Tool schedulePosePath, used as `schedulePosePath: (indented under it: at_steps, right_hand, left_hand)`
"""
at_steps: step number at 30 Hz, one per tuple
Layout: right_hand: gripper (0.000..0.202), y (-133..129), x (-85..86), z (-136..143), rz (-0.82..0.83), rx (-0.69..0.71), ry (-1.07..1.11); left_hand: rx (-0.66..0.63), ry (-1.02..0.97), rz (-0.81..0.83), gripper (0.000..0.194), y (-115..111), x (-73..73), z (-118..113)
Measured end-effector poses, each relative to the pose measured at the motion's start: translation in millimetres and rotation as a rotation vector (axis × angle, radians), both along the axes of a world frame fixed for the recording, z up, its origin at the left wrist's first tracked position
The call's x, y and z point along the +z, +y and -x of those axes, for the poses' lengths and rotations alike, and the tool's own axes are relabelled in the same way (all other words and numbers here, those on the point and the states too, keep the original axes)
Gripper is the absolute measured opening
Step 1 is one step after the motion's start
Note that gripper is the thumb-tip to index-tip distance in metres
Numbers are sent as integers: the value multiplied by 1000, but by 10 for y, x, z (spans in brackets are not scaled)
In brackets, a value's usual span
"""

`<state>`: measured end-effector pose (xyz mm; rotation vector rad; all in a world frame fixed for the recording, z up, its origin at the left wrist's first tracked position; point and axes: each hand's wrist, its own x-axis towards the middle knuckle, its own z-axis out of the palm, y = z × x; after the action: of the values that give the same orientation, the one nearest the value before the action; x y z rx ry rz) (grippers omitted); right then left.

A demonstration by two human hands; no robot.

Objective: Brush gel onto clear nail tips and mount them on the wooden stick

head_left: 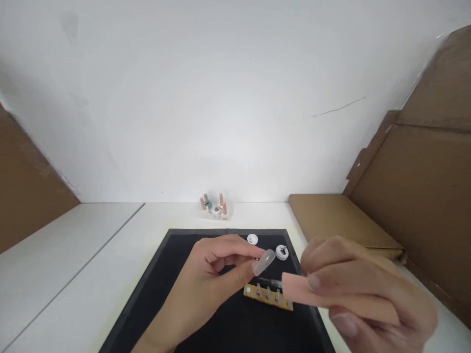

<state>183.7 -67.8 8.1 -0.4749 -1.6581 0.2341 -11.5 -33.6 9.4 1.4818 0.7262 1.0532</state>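
Observation:
My left hand [221, 274] pinches a translucent false nail [265, 262] between thumb and fingertips, above the black mat [217, 333]. To its right, my right hand [368, 294] is closed around a flat pink nail file [300, 288] whose free end points at the nail. A gap separates the file from the nail. Below and behind the file lies a yellowish strip [268, 298] with several clear nail tips standing on small holders; the file hides its right part. What the nail in my left hand is mounted on, if anything, is hidden by the fingers.
At the mat's far edge are a white lid [252, 239] and a small white pot [281, 252] with dark stuff on top. Farther back, a clear organizer [217, 215] holds several small bottles. A flat cardboard box [331, 218] lies at right; cardboard panels flank the white table.

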Motion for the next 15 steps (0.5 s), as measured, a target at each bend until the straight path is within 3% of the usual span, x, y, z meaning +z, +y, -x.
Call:
schedulePosePath:
  at_steps: [6,15]
  right_hand:
    - [13,-9,83,9,-1,-30,-62]
    - [12,4,-53,-59,-36,-57,8]
  left_hand:
    - [7,5,-43,21,-40,42,-22]
    - [-11,1,-27,22,-98,-9,116]
